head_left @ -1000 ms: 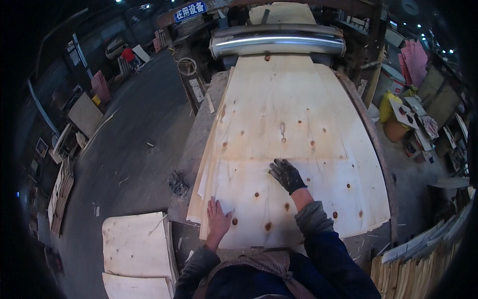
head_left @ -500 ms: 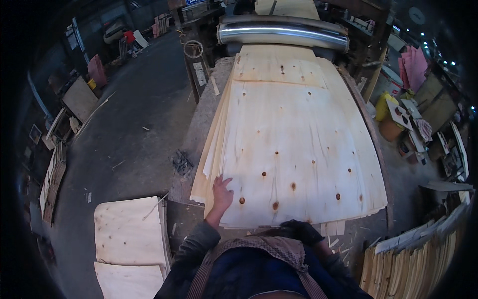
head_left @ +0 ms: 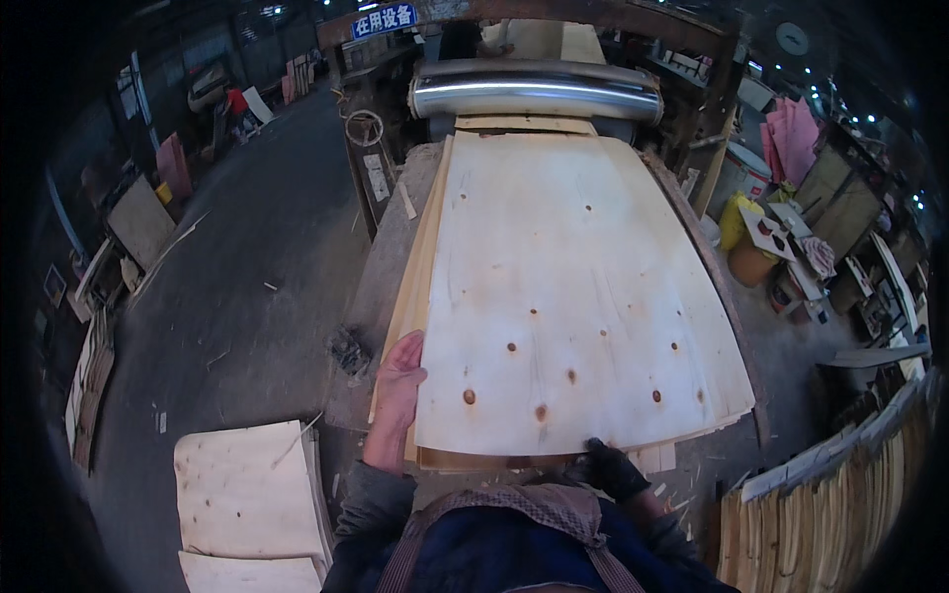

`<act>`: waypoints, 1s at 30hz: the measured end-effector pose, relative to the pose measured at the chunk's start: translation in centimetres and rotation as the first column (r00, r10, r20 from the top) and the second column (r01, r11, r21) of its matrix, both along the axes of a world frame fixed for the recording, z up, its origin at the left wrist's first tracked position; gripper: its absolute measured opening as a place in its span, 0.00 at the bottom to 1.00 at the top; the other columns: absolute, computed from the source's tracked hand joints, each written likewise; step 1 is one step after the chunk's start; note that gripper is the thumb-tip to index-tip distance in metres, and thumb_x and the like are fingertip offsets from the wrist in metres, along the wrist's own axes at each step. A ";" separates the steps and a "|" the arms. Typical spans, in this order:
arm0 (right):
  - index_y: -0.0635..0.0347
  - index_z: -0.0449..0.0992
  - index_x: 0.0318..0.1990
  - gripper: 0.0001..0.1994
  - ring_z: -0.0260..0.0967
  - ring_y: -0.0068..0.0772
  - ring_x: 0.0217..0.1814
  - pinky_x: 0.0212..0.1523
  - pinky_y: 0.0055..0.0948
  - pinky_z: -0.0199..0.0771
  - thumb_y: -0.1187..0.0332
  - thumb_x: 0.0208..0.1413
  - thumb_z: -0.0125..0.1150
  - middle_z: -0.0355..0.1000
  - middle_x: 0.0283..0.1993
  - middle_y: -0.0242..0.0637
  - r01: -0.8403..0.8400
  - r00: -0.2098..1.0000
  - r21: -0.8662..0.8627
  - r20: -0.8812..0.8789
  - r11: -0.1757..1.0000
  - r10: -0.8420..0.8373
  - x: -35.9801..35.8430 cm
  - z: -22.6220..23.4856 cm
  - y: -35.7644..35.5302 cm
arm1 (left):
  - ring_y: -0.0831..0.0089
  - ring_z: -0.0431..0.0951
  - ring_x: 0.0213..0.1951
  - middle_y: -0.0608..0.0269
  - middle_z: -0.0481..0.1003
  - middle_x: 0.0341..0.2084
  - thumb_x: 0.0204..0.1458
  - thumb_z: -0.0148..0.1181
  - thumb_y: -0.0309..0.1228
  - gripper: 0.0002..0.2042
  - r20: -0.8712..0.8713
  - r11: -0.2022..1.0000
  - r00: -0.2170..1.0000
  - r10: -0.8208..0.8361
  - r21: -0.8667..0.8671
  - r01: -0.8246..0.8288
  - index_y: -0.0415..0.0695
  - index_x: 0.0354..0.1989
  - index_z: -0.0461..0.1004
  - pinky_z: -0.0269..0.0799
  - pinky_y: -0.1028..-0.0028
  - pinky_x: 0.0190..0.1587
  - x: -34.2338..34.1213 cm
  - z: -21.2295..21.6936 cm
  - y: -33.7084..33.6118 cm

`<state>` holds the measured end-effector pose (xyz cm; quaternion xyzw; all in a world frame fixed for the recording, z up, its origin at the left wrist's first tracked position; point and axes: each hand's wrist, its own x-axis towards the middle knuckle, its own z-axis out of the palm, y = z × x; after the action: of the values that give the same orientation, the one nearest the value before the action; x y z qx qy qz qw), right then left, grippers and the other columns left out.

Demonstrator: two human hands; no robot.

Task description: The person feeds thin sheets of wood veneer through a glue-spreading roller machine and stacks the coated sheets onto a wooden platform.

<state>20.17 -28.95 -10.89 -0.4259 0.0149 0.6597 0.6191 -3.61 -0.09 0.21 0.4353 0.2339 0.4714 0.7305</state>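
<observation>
Left hand [head_left: 399,371], thumb and fingers apart, is seemingly steadying the sheet [head_left: 583,257] at eight o'clock; right hand [head_left: 613,472], six o'clock, grip unclear.

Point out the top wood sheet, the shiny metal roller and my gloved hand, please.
Top wood sheet [head_left: 573,292]: head view, middle of its upper face.
Shiny metal roller [head_left: 537,96]: head view, middle of its curved surface.
Gloved right hand [head_left: 613,471]: head view, back of the dark glove.

Our dusty grey-brown worktable [head_left: 389,259]
On it we see stacked thin, pale, knotted wood sheets [head_left: 583,267] and, at its left edge, a crumpled dark bundle [head_left: 348,352].
</observation>
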 end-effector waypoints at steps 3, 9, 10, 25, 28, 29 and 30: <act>0.62 0.65 0.46 0.15 0.68 0.35 0.41 0.45 0.33 0.70 0.64 0.53 0.52 0.69 0.40 0.42 0.025 0.999 0.168 -0.026 0.985 -0.021 -0.1 0.6 2.8 | 0.64 0.61 0.56 0.49 0.62 0.52 0.36 0.43 0.08 0.29 -0.265 0.994 0.958 0.109 0.050 -0.099 0.33 0.54 0.57 0.55 0.70 0.59 -0.6 -2.1 2.1; 0.62 0.68 0.35 0.10 0.68 0.52 0.42 0.47 0.52 0.67 0.63 0.55 0.50 0.69 0.34 0.48 0.109 0.987 0.193 -0.138 0.975 -0.083 2.5 -1.6 12.8 | 0.52 0.54 0.58 0.41 0.52 0.56 0.40 0.59 0.25 0.32 -0.793 0.787 0.254 0.555 0.599 0.150 0.33 0.56 0.53 0.52 0.62 0.58 -1.9 -12.0 -0.3; 0.62 0.69 0.35 0.11 0.67 0.54 0.44 0.48 0.54 0.66 0.62 0.55 0.48 0.69 0.35 0.50 0.098 0.994 0.259 -0.078 0.961 -0.080 3.6 -2.3 14.7 | 0.51 0.53 0.58 0.41 0.51 0.57 0.39 0.60 0.26 0.33 -0.795 0.777 0.225 0.563 0.602 0.186 0.33 0.56 0.53 0.51 0.61 0.58 -1.7 -12.7 -1.6; 0.64 0.60 0.54 0.18 0.57 0.52 0.58 0.58 0.50 0.55 0.70 0.56 0.45 0.60 0.55 0.51 -0.107 0.931 0.466 -0.263 0.878 0.253 0.4 -4.3 14.0 | 0.54 0.59 0.55 0.47 0.54 0.56 0.39 0.56 0.21 0.31 -0.835 0.826 0.217 0.506 0.542 0.155 0.37 0.56 0.53 0.58 0.65 0.54 -0.5 -11.2 -4.1; 0.65 0.60 0.54 0.18 0.58 0.44 0.58 0.58 0.41 0.57 0.71 0.56 0.46 0.60 0.55 0.48 -0.307 0.935 0.313 -0.079 0.899 0.347 -2.8 1.2 8.4 | 0.53 0.60 0.54 0.47 0.57 0.54 0.39 0.53 0.18 0.30 -0.841 0.849 0.243 0.483 0.518 0.106 0.37 0.55 0.55 0.59 0.66 0.54 -1.1 -10.5 -3.7; 0.65 0.61 0.53 0.17 0.58 0.42 0.58 0.58 0.40 0.57 0.71 0.56 0.46 0.60 0.55 0.47 -0.360 0.933 0.302 0.109 0.882 0.344 -3.3 1.7 6.8 | 0.53 0.61 0.54 0.47 0.58 0.54 0.39 0.52 0.17 0.29 -0.828 0.834 0.261 0.496 0.538 0.124 0.38 0.55 0.56 0.59 0.66 0.55 -1.7 -11.5 -3.0; 0.66 0.62 0.52 0.17 0.58 0.40 0.57 0.58 0.38 0.58 0.70 0.57 0.45 0.61 0.55 0.47 -0.409 0.898 0.282 0.292 0.868 0.328 -3.6 1.5 5.4 | 0.53 0.61 0.54 0.46 0.58 0.53 0.38 0.50 0.16 0.28 -0.815 0.817 0.281 0.507 0.559 0.145 0.38 0.54 0.57 0.58 0.66 0.55 -2.0 -12.2 -2.6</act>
<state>16.56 -23.60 -9.41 -0.3835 -0.2533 0.7038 0.5417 -5.57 -2.67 -12.00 0.7781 0.5264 0.2512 0.2331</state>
